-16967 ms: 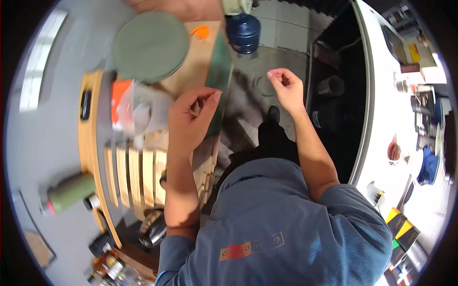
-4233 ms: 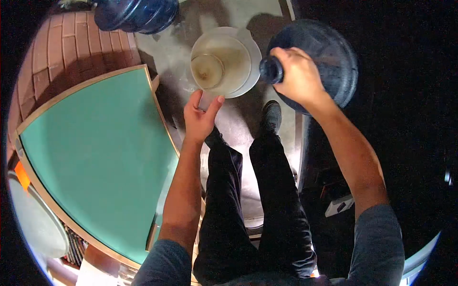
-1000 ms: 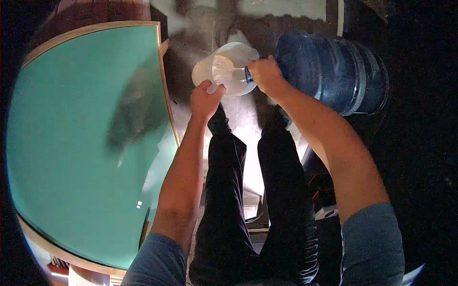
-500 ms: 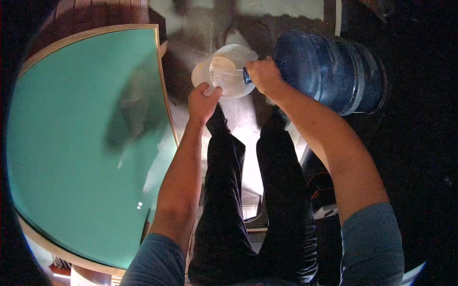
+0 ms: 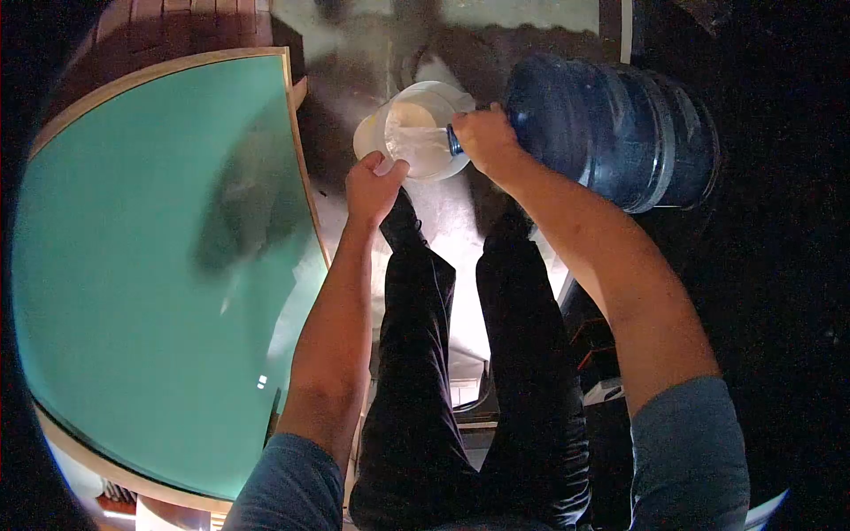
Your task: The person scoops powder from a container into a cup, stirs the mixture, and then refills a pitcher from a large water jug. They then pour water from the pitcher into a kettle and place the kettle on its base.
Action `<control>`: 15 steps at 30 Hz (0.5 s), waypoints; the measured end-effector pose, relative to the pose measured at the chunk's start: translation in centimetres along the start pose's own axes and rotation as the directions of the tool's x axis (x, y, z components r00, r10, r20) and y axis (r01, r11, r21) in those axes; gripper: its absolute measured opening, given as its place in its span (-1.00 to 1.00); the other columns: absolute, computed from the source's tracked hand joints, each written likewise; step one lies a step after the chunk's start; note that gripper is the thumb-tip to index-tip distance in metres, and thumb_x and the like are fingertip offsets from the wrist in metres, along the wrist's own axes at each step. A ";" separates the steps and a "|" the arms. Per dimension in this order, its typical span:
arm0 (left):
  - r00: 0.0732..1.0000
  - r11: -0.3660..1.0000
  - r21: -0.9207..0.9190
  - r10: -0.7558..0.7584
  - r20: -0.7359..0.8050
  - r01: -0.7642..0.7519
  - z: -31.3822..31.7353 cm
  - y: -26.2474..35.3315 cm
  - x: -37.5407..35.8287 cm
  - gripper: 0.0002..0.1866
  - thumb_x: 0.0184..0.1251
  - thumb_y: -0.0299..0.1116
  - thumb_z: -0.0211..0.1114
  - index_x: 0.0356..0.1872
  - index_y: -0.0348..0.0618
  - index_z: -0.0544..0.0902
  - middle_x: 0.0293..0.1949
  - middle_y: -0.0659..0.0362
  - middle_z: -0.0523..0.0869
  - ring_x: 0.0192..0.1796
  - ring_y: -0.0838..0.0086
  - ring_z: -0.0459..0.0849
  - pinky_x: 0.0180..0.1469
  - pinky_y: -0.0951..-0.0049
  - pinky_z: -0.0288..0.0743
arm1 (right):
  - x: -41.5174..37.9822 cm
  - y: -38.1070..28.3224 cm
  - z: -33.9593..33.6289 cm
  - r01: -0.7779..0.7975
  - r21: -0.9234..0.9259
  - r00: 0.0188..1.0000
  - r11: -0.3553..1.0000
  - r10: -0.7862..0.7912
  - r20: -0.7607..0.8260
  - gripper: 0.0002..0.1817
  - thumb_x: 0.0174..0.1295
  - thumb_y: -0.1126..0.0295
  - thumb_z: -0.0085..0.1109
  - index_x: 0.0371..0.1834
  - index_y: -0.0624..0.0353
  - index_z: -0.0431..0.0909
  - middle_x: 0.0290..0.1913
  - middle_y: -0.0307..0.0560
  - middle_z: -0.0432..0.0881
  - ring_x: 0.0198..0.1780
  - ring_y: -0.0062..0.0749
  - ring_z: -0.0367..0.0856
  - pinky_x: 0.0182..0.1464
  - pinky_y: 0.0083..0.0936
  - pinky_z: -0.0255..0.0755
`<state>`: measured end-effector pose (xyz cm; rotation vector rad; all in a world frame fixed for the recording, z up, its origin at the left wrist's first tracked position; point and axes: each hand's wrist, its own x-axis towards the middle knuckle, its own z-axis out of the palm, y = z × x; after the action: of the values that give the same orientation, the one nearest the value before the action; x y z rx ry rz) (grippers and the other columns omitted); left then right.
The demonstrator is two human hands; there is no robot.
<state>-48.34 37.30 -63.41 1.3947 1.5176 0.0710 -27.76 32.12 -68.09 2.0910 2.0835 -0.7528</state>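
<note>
A large blue water jug [image 5: 611, 133] lies on its side at the upper right, its mouth turned to the left. My right hand [image 5: 485, 137] is closed around its neck. Water [image 5: 414, 137] streams from the mouth into a whitish, translucent container [image 5: 434, 168]. My left hand [image 5: 375, 186] grips the near left rim of this container, thumb on top. Part of the container's far right side is behind my right hand. What the jug rests on is too dark to make out.
A green-topped table [image 5: 150, 292] with a wooden edge fills the left side. My legs [image 5: 407, 354] in dark trousers stand below the container. A grey floor [image 5: 372, 53] shows beyond. Dark objects [image 5: 602, 354] with a reddish edge sit right of my legs.
Both hands, the container and the jug's mouth have shifted very slightly left in view. Water keeps flowing from the jug into the container.
</note>
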 end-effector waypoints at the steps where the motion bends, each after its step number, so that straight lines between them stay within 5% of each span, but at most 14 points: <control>1: 1.000 1.000 -0.001 0.001 0.001 -0.001 0.1 -0.1 0.0 -0.62 0.05 -0.17 0.36 -0.22 -0.29 0.72 -0.30 -0.06 0.78 -0.22 0.25 0.78 -0.07 0.30 0.56 | 0.0 0.0 -0.1 -0.002 -0.001 1.000 1.000 0.002 0.000 -0.83 0.23 0.33 0.07 -0.31 0.01 0.69 -0.30 -0.07 0.76 -0.23 -0.18 0.76 0.03 0.05 0.47; 10: 0.999 0.993 0.113 0.026 -0.038 -0.021 0.1 -1.2 0.4 -0.64 0.06 -0.15 0.38 -0.34 -0.32 0.70 -0.42 0.02 0.75 -0.32 0.38 0.72 -0.15 0.34 0.53 | 0.5 -0.1 -0.4 0.008 -0.026 0.999 1.000 -0.007 0.042 -0.89 0.17 0.35 0.11 -0.33 0.03 0.63 -0.41 -0.04 0.74 -0.32 -0.15 0.77 -0.06 -0.06 0.55; 15: 0.997 0.997 -0.028 -0.070 0.044 0.072 -0.1 -0.2 0.4 -0.69 0.09 -0.24 0.36 -0.32 -0.34 0.71 -0.41 0.06 0.76 -0.32 0.45 0.70 -0.16 0.38 0.53 | 0.1 -0.3 -0.7 0.011 -0.074 1.000 0.997 -0.012 -0.013 -0.88 0.19 0.35 0.09 -0.32 0.05 0.62 -0.40 -0.01 0.74 -0.29 -0.16 0.77 -0.02 -0.07 0.54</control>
<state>-48.50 37.56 -63.71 1.3093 1.5228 0.0193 -27.81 32.52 -67.42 2.0536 2.0977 -0.6546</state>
